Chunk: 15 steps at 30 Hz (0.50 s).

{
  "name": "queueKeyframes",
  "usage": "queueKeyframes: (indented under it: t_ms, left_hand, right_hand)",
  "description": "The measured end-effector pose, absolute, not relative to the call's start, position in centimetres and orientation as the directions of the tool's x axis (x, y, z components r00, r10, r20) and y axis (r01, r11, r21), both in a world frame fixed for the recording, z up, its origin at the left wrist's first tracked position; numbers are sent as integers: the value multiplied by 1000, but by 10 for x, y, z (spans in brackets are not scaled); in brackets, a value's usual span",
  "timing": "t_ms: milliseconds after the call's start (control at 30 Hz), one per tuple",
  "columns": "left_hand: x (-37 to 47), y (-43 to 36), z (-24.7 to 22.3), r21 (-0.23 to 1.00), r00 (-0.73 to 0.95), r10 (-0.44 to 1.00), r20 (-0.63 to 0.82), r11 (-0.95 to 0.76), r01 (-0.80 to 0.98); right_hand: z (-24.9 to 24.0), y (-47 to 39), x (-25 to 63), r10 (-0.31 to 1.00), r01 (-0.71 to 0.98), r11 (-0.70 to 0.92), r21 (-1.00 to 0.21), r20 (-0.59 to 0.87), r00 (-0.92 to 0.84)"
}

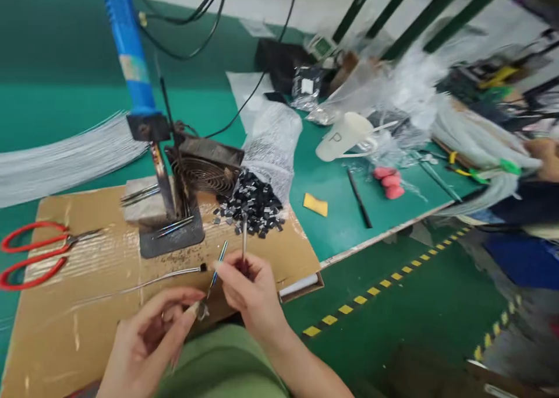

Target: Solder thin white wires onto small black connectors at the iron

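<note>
We pinch a small dark pc [202,311] in L hand [137,342], slim metal-shafted tool [244,238] in R hand [254,293], prob. mid-handling; next move needs steady fingers.

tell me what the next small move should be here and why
Perhaps hold the left hand steady and guide the lower end of the thin rod, by the thumb of the right hand, onto the small dark piece. The left fingertips pinch that piece, and the rod points down towards it, close by; whether they touch, I cannot tell.
</note>
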State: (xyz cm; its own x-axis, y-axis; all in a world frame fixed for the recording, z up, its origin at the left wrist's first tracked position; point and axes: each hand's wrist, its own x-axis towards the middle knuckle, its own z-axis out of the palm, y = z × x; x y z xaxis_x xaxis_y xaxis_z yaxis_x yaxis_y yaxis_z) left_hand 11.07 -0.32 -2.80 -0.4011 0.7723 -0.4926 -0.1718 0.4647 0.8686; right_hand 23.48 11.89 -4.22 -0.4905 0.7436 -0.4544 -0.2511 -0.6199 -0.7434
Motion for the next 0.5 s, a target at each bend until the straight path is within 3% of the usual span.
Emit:
queueKeyframes:
  t_ms: [167,500]
  left_hand:
    - [111,8,-32,869,-374,785,-494,435,-237]
    - [112,7,-40,915,-413,816,-404,366,-171]
  right_hand:
    - [-38,121,231,720,-278,-661,-697,-485,-496]
    - [-39,124,226,712,-245,-670,-701,-514,-478]
